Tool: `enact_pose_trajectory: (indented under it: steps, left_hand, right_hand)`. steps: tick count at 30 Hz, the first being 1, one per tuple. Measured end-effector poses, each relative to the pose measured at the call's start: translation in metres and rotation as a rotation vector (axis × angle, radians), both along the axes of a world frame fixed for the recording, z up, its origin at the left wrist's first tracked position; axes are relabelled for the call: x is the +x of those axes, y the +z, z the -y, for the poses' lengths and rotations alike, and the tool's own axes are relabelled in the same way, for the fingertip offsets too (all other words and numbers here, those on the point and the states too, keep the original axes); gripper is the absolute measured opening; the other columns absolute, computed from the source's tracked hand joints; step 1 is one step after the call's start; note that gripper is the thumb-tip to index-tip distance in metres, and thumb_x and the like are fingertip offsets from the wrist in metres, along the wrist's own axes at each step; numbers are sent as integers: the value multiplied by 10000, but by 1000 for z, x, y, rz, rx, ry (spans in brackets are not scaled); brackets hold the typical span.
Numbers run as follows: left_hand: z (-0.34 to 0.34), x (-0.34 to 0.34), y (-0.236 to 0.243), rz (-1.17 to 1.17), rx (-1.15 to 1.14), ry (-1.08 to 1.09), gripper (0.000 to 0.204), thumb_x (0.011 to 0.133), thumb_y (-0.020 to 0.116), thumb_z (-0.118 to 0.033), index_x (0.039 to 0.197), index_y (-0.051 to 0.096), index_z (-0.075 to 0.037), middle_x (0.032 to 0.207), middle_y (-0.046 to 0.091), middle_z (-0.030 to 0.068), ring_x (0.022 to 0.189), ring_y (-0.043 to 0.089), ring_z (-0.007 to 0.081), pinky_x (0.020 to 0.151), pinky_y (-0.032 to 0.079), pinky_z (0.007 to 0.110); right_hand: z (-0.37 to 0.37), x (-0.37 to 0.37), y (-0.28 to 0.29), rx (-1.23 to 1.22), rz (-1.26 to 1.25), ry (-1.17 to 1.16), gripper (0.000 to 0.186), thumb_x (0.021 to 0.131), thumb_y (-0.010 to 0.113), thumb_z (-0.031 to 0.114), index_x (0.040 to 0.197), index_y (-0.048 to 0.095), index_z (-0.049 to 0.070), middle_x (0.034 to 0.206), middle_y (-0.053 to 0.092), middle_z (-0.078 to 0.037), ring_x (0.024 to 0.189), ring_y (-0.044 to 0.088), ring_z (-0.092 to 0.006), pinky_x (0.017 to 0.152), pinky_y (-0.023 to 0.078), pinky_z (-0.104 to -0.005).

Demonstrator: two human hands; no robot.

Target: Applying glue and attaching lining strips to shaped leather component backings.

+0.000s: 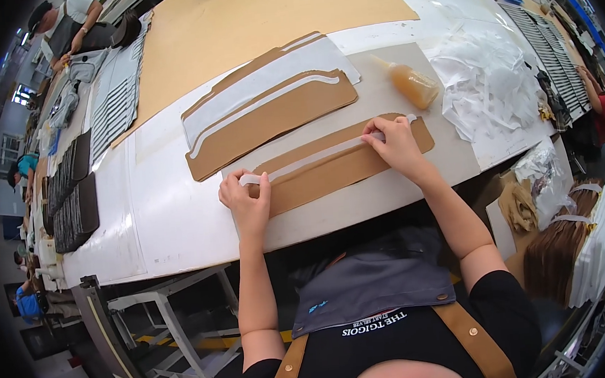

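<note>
A long white strip (307,163) stretches between my two hands, over a brown flat panel (337,175) on the grey board. My left hand (248,197) pinches the strip's left end, thumb against fingers, at the panel's left end. My right hand (393,143) pinches the strip farther along, near the panel's right end. Just beyond lies a stack of similar brown panels (276,123), one with a curved white strip along its upper edge. White sheet material (258,79) shows between the stacked panels.
A bottle of amber liquid (414,86) lies on its side beyond my right hand. A heap of white scraps (486,78) is to its right. A large tan sheet (267,14) covers the far table. Dark stacked pieces (75,207) sit at left; brown and white bundles (570,246) at lower right.
</note>
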State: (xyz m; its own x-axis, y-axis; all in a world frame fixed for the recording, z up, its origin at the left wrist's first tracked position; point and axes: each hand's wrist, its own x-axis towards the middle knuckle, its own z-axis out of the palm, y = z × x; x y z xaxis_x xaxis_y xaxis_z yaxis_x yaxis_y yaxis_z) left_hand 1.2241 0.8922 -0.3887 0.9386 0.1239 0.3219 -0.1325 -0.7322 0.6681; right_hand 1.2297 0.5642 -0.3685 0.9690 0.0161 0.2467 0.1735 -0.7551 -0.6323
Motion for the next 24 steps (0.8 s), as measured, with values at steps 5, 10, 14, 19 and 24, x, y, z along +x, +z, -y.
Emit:
enact_pose_trajectory:
  steps: [5, 10, 14, 19, 24]
  left_hand:
    - [-9, 6, -1, 83, 109, 9, 184, 952, 741, -221, 1002, 686, -52, 1158, 616, 105, 1195, 468, 298, 1087, 334, 477]
    - [-18, 5, 11, -26, -211, -99, 174, 1020, 672, -164, 992, 717, 1, 1060, 674, 114, 987, 595, 190, 923, 450, 300]
    - [-19, -11, 23, -169, -685, -235, 163, 1037, 565, -44, 989, 717, -8, 972, 659, 65, 986, 583, 156, 914, 447, 274]
    - [-31, -19, 24, -8, -479, -259, 223, 961, 499, 70, 1026, 698, -6, 1114, 640, 94, 1109, 579, 215, 1037, 434, 353]
    - [12, -13, 33, 179, -290, -161, 307, 907, 511, 84, 1143, 675, -24, 1238, 644, 123, 1187, 596, 305, 1081, 426, 408]
  right_hand:
    - [-7, 4, 7, 2, 32, 54, 106, 918, 740, 151, 918, 686, 60, 795, 715, -77, 777, 627, -259, 954, 364, -382]
    - [-1, -12, 27, 71, 18, 177, 86, 910, 730, 101, 931, 665, 50, 790, 692, -95, 760, 635, -275, 849, 438, -379]
    - [-1, -29, 36, 81, 133, 221, 87, 909, 699, 28, 973, 640, 33, 819, 679, -116, 752, 633, -301, 733, 488, -391]
    - [0, -36, 30, -68, 343, 376, 166, 871, 661, -41, 1009, 612, 38, 896, 678, -101, 772, 634, -305, 736, 500, -399]
    - [-4, -40, 28, -172, 458, 427, 212, 811, 668, -46, 992, 601, 40, 979, 663, -79, 818, 639, -281, 751, 502, -386]
